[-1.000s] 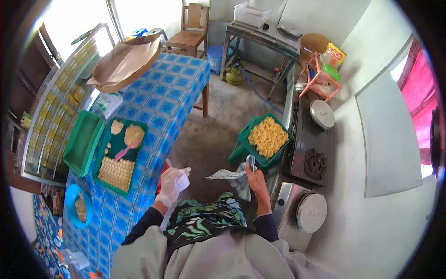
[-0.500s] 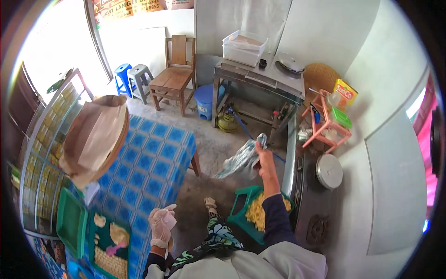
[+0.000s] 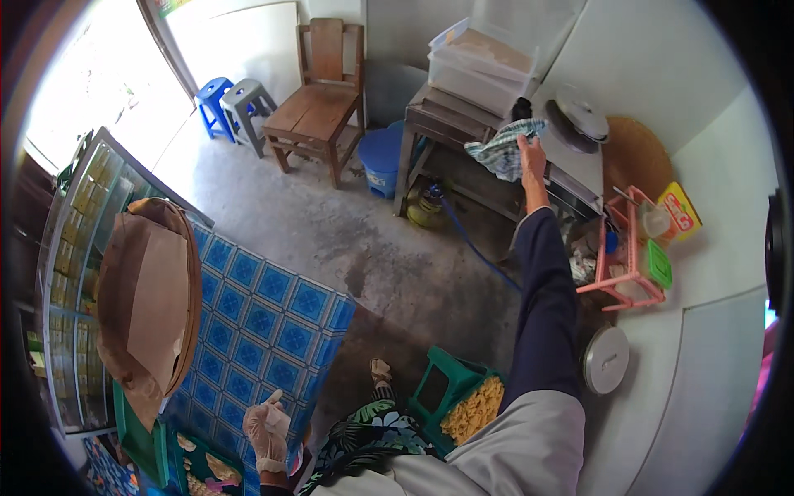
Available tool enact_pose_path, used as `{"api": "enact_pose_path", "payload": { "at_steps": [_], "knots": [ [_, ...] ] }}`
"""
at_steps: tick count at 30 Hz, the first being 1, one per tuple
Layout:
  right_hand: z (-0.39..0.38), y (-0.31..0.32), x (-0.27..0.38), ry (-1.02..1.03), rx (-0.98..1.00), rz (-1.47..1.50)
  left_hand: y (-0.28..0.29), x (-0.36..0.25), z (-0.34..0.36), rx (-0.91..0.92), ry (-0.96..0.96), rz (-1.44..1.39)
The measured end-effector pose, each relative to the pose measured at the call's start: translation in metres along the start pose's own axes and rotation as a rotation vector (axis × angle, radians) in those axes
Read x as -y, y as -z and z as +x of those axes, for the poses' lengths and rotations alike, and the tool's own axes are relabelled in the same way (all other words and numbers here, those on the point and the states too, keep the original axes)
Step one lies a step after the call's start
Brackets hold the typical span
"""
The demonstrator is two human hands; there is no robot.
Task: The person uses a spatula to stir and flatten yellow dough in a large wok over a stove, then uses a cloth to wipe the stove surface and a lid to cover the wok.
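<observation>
At the upper right, my right hand (image 3: 533,161) is stretched forward, gripping a checked cloth (image 3: 500,150) beside the metal worktable (image 3: 579,178). My gloved left hand (image 3: 263,434) is low by the blue-tiled tablecloth (image 3: 281,331), its fingers curled round a small pale item (image 3: 279,423) that I cannot make out. Below me a green stool (image 3: 438,372) stands by a heap of yellow food pieces (image 3: 471,413), partly hidden by my sleeve. A green tray (image 3: 184,455) with pale dough pieces is at the lower left.
A wide round basket with paper (image 3: 149,298) sits by a glass display case (image 3: 70,273). A wooden chair (image 3: 322,112), plastic stools (image 3: 244,112), a blue bin (image 3: 380,157) and a gas cylinder (image 3: 426,207) with hose stand ahead. A pink rack (image 3: 633,240) and round lid (image 3: 604,355) are at right.
My view has swung forward toward the back worktable. My right arm has reached forward and up with the cloth, from beside the yellow food to the worktable. My left hand stays low.
</observation>
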State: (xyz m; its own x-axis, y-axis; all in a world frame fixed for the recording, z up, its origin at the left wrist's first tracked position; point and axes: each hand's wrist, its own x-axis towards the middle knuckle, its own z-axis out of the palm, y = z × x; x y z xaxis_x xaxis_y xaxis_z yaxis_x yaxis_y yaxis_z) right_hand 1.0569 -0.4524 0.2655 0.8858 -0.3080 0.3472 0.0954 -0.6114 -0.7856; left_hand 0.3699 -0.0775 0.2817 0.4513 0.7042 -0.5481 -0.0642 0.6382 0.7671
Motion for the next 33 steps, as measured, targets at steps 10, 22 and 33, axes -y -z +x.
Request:
{"api": "enact_pose_path", "payload": {
  "at_steps": [10, 22, 33],
  "knots": [
    [0.02, -0.041, -0.006, 0.14, 0.646, -0.571, -0.036, -0.03, 0.017, -0.054, 0.018, 0.009],
    [-0.016, -0.055, -0.025, 0.361, 0.0, -0.818, -0.046, -0.054, 0.068, -0.151, -0.111, 0.071],
    [-0.439, 0.047, 0.028, 0.031, 0.422, 0.041, 0.079, -0.041, 0.092, -0.061, -0.032, 0.088]
  ]
}}
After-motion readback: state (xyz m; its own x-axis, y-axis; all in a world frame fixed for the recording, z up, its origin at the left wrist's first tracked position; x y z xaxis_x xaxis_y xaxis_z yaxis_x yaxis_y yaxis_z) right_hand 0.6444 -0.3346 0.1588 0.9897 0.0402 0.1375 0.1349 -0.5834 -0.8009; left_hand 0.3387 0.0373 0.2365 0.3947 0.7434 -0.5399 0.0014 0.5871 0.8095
